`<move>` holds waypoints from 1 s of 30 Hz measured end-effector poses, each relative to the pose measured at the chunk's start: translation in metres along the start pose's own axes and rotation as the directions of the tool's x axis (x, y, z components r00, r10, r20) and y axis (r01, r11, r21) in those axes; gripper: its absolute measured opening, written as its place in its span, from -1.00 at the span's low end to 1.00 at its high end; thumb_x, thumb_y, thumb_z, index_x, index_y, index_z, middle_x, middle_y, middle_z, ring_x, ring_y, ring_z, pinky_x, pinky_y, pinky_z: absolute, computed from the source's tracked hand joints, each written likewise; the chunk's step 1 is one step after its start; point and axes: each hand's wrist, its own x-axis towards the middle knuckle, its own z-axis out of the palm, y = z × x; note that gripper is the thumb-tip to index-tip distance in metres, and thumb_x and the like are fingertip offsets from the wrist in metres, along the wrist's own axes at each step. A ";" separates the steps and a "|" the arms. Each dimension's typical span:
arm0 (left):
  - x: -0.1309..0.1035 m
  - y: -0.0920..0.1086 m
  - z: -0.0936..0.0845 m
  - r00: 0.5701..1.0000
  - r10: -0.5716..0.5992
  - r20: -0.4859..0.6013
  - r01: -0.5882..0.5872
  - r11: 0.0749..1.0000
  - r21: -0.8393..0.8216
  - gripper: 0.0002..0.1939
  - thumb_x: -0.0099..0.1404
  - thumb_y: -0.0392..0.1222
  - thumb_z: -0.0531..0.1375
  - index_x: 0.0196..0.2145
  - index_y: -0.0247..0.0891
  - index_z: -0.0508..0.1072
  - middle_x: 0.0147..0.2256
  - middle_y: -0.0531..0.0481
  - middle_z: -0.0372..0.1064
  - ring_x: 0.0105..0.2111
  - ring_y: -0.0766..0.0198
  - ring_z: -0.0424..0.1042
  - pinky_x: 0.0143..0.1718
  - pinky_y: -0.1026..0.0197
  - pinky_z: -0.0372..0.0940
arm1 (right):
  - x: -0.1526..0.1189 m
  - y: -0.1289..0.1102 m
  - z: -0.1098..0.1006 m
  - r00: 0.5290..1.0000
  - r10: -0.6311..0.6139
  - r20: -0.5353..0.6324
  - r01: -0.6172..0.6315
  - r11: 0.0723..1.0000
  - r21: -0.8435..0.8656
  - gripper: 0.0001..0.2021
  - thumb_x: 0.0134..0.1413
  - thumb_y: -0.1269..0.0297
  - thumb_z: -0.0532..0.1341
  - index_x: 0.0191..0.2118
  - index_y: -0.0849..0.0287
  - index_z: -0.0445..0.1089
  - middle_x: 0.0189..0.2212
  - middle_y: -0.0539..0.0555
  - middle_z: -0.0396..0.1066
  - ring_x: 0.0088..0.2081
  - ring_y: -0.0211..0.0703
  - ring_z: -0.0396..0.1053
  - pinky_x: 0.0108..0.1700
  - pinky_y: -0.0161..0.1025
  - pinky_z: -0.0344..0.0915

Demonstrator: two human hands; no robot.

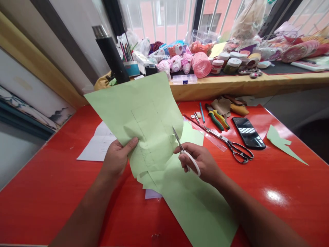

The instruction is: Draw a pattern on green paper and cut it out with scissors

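A large sheet of light green paper [151,120] with pencilled lines is raised above the red table. My left hand [118,156] pinches its left edge, thumb on top and fingers hidden behind. In my right hand [196,159] is a pair of small scissors [189,157] with white handles, blades pointing up and left at the sheet's right side. The paper is partly cut there, and a long green part [200,202] hangs down toward the table's front, under my right hand. Whether the blades are closed on the paper, I cannot tell.
Large scissors [227,141], pliers [218,117], a blue pen [202,112] and a black phone [248,133] lie on the red table [282,181] to the right. A green scrap [284,142] is beyond them. A printed white sheet [95,145] lies left. Behind stands a cluttered windowsill [218,84].
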 end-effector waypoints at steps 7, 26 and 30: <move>-0.002 0.000 -0.001 1.000 0.008 0.017 -0.008 1.000 -0.008 -0.58 0.19 0.05 0.57 -0.08 -0.22 0.75 -0.02 -0.21 0.71 0.14 -0.24 0.62 0.23 -0.24 0.51 | -0.001 0.000 0.001 1.000 -0.013 -0.004 0.013 1.000 -0.006 -0.55 0.26 -0.22 0.40 -0.13 0.12 0.55 -0.53 -0.09 0.36 -0.54 -0.24 0.40 -0.47 -0.27 0.39; -0.004 -0.003 -0.003 0.992 0.086 0.088 -0.090 0.995 0.045 -0.65 0.23 -0.01 0.55 -0.05 -0.10 0.73 0.12 -0.10 0.65 0.28 -0.18 0.50 0.40 -0.21 0.36 | -0.001 -0.006 0.001 0.999 -0.033 -0.037 0.034 0.999 0.011 -0.51 0.28 -0.26 0.37 -0.14 0.15 0.53 -0.56 -0.10 0.37 -0.58 -0.26 0.36 -0.48 -0.28 0.34; -0.003 -0.003 -0.004 0.992 0.094 0.090 -0.098 0.994 0.051 -0.62 0.22 -0.01 0.56 -0.03 -0.10 0.73 0.13 -0.11 0.65 0.30 -0.22 0.47 0.42 -0.24 0.34 | 0.000 -0.006 0.002 0.999 -0.027 -0.036 0.028 0.999 0.022 -0.52 0.27 -0.24 0.38 -0.15 0.15 0.53 -0.55 -0.11 0.35 -0.58 -0.27 0.35 -0.50 -0.29 0.33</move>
